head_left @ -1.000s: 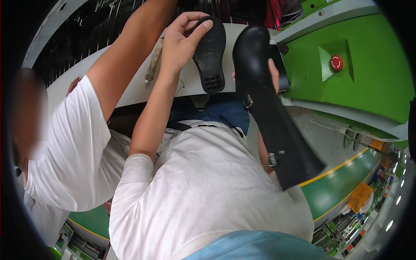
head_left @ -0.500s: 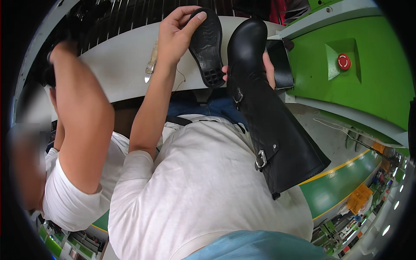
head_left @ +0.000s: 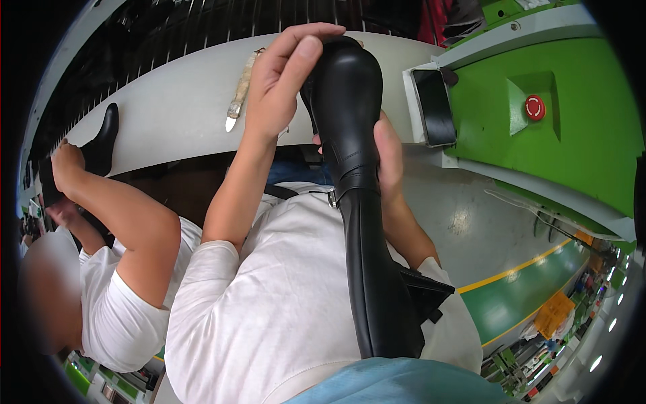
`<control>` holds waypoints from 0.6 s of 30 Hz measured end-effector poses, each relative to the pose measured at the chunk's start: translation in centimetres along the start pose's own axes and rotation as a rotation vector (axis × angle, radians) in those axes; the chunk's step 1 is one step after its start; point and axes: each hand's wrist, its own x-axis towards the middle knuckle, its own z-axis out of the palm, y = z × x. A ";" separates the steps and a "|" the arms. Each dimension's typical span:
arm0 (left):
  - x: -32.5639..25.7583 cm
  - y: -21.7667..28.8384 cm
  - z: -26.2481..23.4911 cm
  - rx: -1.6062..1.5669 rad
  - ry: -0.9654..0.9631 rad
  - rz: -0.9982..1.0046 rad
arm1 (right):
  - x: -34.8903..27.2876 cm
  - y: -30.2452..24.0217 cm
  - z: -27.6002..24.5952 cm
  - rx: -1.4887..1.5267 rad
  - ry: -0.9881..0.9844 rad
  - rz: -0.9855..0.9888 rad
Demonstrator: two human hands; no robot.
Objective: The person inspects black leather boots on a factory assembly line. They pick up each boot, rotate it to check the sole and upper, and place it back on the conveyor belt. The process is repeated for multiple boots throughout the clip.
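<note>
I hold a tall black leather boot (head_left: 360,202) upright in front of my chest, toe pointing away. My left hand (head_left: 286,77) grips the foot of the boot from the left, thumb on top near the toe. My right hand (head_left: 389,158) wraps the ankle from the right, near a small metal buckle (head_left: 332,198). The boot's long shaft runs down over my white shirt.
A knife-like tool (head_left: 241,91) lies on the curved white worktable (head_left: 168,101). A dark phone (head_left: 434,108) rests by the green machine (head_left: 572,128) with a red button (head_left: 535,108). A co-worker in white at left reaches for another black boot (head_left: 102,138).
I turned the boot so its upper faces me instead of the sole, and drew it nearer. The co-worker's arm swung left and down to the boot at the table's far left.
</note>
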 end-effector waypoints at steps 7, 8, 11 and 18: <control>-2.0 1.7 0.6 0.082 -0.052 0.091 | -0.9 0.2 1.1 -0.064 -0.032 0.034; -2.1 1.7 0.7 0.090 -0.046 0.096 | -1.0 0.3 1.2 -0.066 -0.040 0.036; -2.4 1.6 0.6 0.097 -0.039 0.101 | -1.1 0.4 1.3 -0.079 -0.047 0.042; -2.6 1.5 0.4 0.134 -0.024 0.123 | -0.8 0.3 1.2 -0.120 -0.058 0.041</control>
